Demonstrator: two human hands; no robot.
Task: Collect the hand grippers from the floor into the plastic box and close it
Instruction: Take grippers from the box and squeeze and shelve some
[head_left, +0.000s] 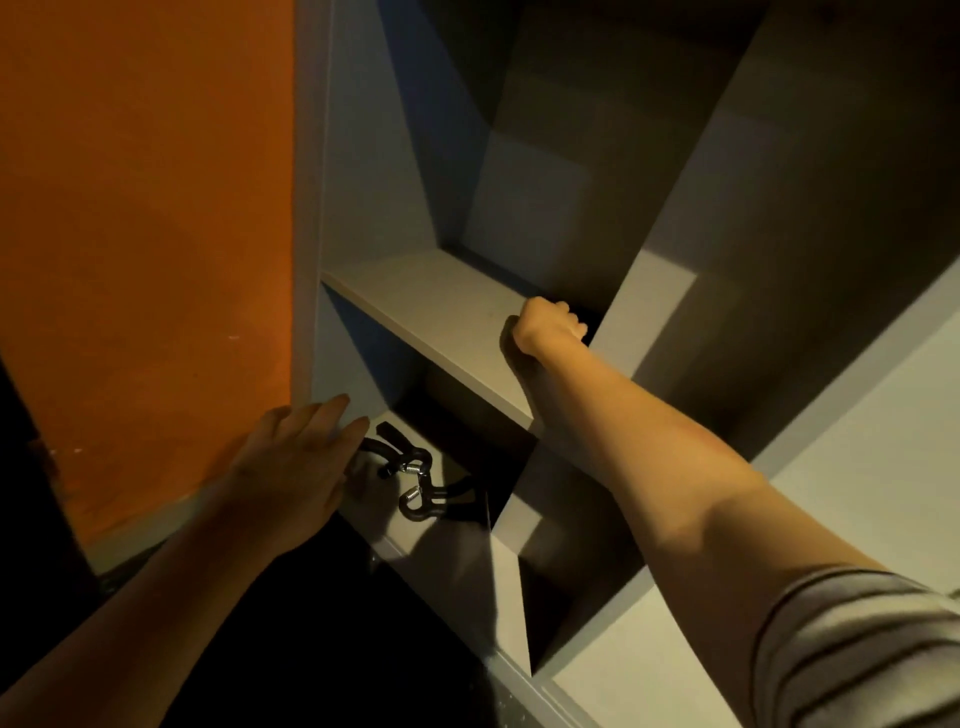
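The right hand (545, 327) lies on the shelf (441, 306), its curled fingers lost in shadow; whether they grip anything is unclear. The left hand (296, 467), fingers straight, reaches beside two hand grippers (415, 467).

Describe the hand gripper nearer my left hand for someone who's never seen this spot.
Start at the grey shelving unit beside the orange wall, then the low compartment under the shelf board the right hand grips. Two black-handled hand grippers with silver spring coils lie there; yours is the farther one, by the left hand's fingertips.
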